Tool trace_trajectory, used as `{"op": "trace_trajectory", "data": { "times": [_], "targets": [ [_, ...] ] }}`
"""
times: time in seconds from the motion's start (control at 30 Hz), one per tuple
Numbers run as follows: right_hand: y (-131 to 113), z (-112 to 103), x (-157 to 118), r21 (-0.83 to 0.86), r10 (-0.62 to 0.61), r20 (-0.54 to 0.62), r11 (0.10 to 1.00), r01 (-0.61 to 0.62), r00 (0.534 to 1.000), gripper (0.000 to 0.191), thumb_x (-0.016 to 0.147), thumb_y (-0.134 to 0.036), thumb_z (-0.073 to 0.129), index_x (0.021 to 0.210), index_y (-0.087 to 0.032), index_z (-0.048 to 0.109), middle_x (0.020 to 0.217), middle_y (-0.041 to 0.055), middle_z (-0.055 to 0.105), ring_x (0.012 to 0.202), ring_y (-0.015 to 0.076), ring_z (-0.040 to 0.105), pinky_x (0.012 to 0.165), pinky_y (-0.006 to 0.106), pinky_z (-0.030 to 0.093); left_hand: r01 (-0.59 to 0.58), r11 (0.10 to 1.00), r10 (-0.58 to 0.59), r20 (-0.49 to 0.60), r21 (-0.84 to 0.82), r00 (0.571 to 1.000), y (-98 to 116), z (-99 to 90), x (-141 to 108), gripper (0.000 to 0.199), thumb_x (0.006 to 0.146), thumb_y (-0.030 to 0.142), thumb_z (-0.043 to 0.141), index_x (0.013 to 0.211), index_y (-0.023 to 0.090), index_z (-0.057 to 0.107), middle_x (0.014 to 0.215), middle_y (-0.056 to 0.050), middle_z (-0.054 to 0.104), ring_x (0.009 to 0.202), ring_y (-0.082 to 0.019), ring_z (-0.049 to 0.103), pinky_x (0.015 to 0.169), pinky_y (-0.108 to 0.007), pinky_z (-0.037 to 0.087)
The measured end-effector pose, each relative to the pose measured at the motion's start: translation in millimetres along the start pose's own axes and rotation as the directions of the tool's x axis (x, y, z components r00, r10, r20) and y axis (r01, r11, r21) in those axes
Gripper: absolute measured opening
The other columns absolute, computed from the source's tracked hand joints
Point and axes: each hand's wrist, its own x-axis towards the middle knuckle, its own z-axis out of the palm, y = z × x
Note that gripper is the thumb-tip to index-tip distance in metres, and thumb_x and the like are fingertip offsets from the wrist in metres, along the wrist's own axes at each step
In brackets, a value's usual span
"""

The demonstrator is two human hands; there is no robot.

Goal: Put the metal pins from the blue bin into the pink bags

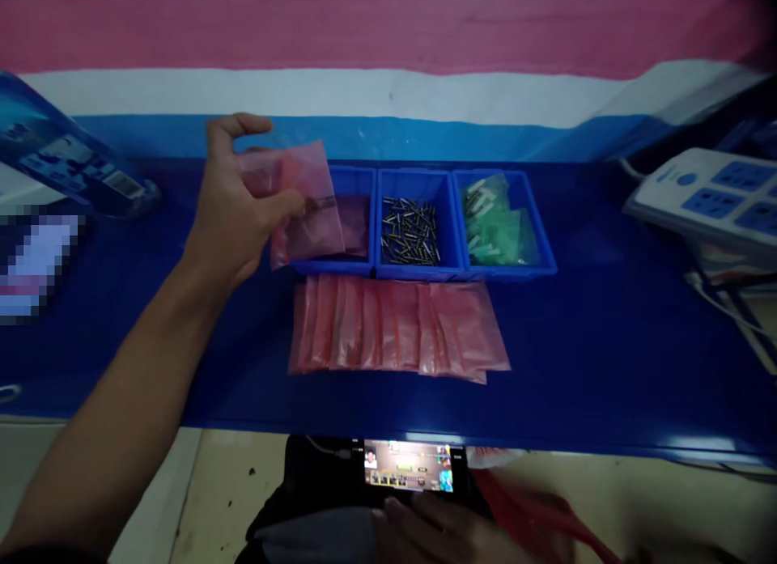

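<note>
Head view: a thin translucent pink plastic bag (307,204) is pinched between thumb and fingers of the left hand (234,208) above the left blue plastic bin (340,265), where so light a grip could let it slip, while the right hand (437,532) is rested by a lit phone (408,467)

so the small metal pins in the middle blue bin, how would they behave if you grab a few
The metal pins look thin and cylindrical, so they would probably roll if spilled. They lie loose and crisscrossed in the middle bin, so a pinch likely lifts several. Shiny surfaces suggest they are slippery.

Blue bench (607,362): 3 bins (434,224), pink bags (397,325), power strip (710,196), prob. box (66,163) far left.
</note>
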Motion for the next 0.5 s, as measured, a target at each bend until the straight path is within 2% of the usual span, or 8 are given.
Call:
{"op": "trace_trajectory", "data": {
  "times": [0.1, 0.13, 0.23, 0.27, 0.33, 0.4, 0.43, 0.5],
  "targets": [
    [-6, 43, -36, -0.171, -0.072, 0.04, 0.982, 0.078, 0.997, 0.043, 0.098, -0.02, 0.046, 0.138, -0.021, 0.062, 0.133, 0.0069, 0.07, 0.115, 0.0193, 0.069, 0.089, 0.031, 0.063, -0.087, 0.991, 0.086, 0.013, 0.1, 0.996, -11, -5.7, 2, 0.092, 0.056, 0.046, 0.099, 0.127, 0.031, 0.042, 0.102, 0.0, 0.061, 0.08, -0.014, 0.058, 0.071, -0.035, 0.057],
    [-5, 52, -46, -0.251, -0.033, 0.054, 0.967, 0.046, 0.998, 0.053, 0.091, -0.012, 0.046, 0.142, -0.016, 0.058, 0.134, 0.0096, 0.07, 0.115, 0.0237, 0.07, 0.088, 0.036, 0.064, -0.116, 0.986, 0.115, 0.011, 0.119, 0.993, -13, -4.1, 2, 0.09, 0.06, 0.045, 0.097, 0.129, 0.032, 0.04, 0.1, 0.0, 0.061, 0.08, -0.014, 0.058, 0.072, -0.035, 0.057],
    [3, 72, -67, -0.529, 0.148, 0.05, 0.843, -0.1, 0.988, 0.068, 0.078, -0.007, 0.046, 0.145, -0.016, 0.055, 0.128, 0.0118, 0.072, 0.107, 0.0294, 0.073, 0.084, 0.046, 0.065, -0.11, 0.979, 0.1, 0.064, 0.169, 0.993, -12, 5.8, 3, 0.081, 0.073, 0.038, 0.088, 0.135, 0.036, 0.035, 0.104, 0.001, 0.062, 0.071, -0.011, 0.056, 0.07, -0.034, 0.057],
    [5, 75, -71, -0.563, 0.173, 0.046, 0.818, -0.118, 0.984, 0.067, 0.077, -0.007, 0.047, 0.142, -0.017, 0.058, 0.127, 0.0114, 0.073, 0.106, 0.0291, 0.073, 0.085, 0.047, 0.065, -0.1, 0.972, 0.077, 0.111, 0.213, 0.991, -10, 9.3, 4, 0.078, 0.076, 0.036, 0.083, 0.136, 0.036, 0.035, 0.111, 0.0, 0.063, 0.075, -0.012, 0.059, 0.072, -0.035, 0.058],
    [8, 79, -77, -0.584, 0.202, 0.047, 0.8, -0.137, 0.978, 0.062, 0.075, -0.008, 0.051, 0.136, -0.014, 0.062, 0.126, 0.0133, 0.072, 0.108, 0.03, 0.072, 0.088, 0.048, 0.065, -0.109, 0.942, 0.05, 0.189, 0.317, 0.981, -4, 14.1, 3, 0.072, 0.078, 0.03, 0.077, 0.139, 0.036, 0.038, 0.13, -0.002, 0.061, 0.101, -0.018, 0.065, 0.088, -0.043, 0.06],
    [8, 79, -80, -0.601, 0.22, 0.037, 0.784, -0.154, 0.975, 0.061, 0.074, -0.009, 0.054, 0.135, -0.011, 0.062, 0.127, 0.0167, 0.071, 0.112, 0.032, 0.07, 0.09, 0.049, 0.064, -0.188, 0.873, 0.094, 0.224, 0.449, 0.97, 5, 14.5, 0, 0.061, 0.081, 0.029, 0.072, 0.138, 0.033, 0.049, 0.142, -0.004, 0.055, 0.13, -0.024, 0.055, 0.11, -0.052, 0.05],
    [7, 77, -82, -0.606, 0.224, 0.033, 0.779, -0.159, 0.974, 0.063, 0.074, -0.009, 0.055, 0.137, -0.01, 0.06, 0.128, 0.0179, 0.07, 0.113, 0.0328, 0.07, 0.089, 0.049, 0.064, -0.234, 0.831, 0.121, 0.247, 0.505, 0.961, 11, 12.8, -2, 0.052, 0.084, 0.03, 0.069, 0.135, 0.03, 0.055, 0.143, -0.005, 0.055, 0.135, -0.025, 0.05, 0.116, -0.054, 0.045],
    [4, 73, -86, -0.602, 0.213, 0.024, 0.783, -0.156, 0.977, 0.066, 0.073, -0.01, 0.056, 0.139, -0.009, 0.057, 0.129, 0.0194, 0.069, 0.111, 0.0337, 0.07, 0.086, 0.049, 0.065, -0.324, 0.755, 0.135, 0.348, 0.57, 0.928, 21, 7.0, -6, 0.034, 0.092, 0.035, 0.063, 0.125, 0.026, 0.065, 0.135, -0.006, 0.063, 0.127, -0.024, 0.057, 0.116, -0.051, 0.045]
  ]
}}
